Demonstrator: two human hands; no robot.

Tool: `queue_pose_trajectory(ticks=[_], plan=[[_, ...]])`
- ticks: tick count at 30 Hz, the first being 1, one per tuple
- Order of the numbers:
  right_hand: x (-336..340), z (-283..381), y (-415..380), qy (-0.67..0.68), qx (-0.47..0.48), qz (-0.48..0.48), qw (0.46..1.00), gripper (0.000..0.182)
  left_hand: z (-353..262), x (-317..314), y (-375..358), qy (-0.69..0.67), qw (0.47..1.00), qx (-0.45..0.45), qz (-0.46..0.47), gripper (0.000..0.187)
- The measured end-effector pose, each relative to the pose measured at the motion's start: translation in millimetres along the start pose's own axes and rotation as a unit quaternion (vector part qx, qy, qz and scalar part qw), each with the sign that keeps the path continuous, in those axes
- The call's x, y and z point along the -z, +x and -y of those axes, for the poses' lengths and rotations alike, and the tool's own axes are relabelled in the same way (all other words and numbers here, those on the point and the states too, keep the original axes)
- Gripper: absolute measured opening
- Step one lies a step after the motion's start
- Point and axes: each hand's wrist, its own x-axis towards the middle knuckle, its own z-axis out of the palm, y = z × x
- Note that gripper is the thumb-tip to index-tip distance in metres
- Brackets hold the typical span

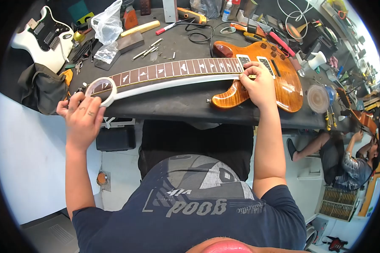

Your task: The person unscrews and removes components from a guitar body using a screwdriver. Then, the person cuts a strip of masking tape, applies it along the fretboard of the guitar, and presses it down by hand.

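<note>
An amber electric guitar [285, 95] lies face up on the dark bench, its bare fretboard [169, 69] with pale inlays running to the left. My left hand [82, 116] grips a roll of tape [113, 98] near the headstock end. From the roll a white tape strip [169, 87] stretches along the near edge of the neck. Where the neck meets the body, my right hand [257, 82] pinches the strip's other end with thumb and fingers. Both hands are closed, and the roll covers part of the far frets.
A white guitar body [42, 36] lies at the back left beside a plastic bag [107, 23]. Metal rods [150, 49], a wooden stick [140, 28] and cables lie behind the neck. Tools crowd the right side. Another person [352, 166] sits at the far right with a guitar.
</note>
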Motion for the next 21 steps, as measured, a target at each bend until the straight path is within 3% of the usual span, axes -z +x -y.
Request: queue_pose_trajectory(ticks=[7, 11, 14, 17, 21], plan=[[-2, -10, 10, -0.102, 0.068, -0.02, 0.992, 0.017, 34, -7, -41, 0.034, 0.993, 0.111, 0.029, 0.016], [-3, 3, 9, -0.111, 0.03, -0.018, 0.993, 0.017, 27, -13, -48, 0.056, 0.976, 0.21, 0.012, 0.025], [-2, 4, 12, -0.119, 0.012, -0.001, 0.993, 0.017, 19, -12, -37, 0.004, 0.942, 0.327, 0.072, 0.032], [1, 6, 14, -0.125, 0.004, 0.013, 0.992, 0.017, 22, -14, -28, -0.002, 0.92, 0.38, 0.093, 0.039], [3, 5, 15, -0.106, -0.009, 0.016, 0.994, 0.017, 44, -2, -26, -0.074, 0.932, 0.321, 0.152, 0.031]])
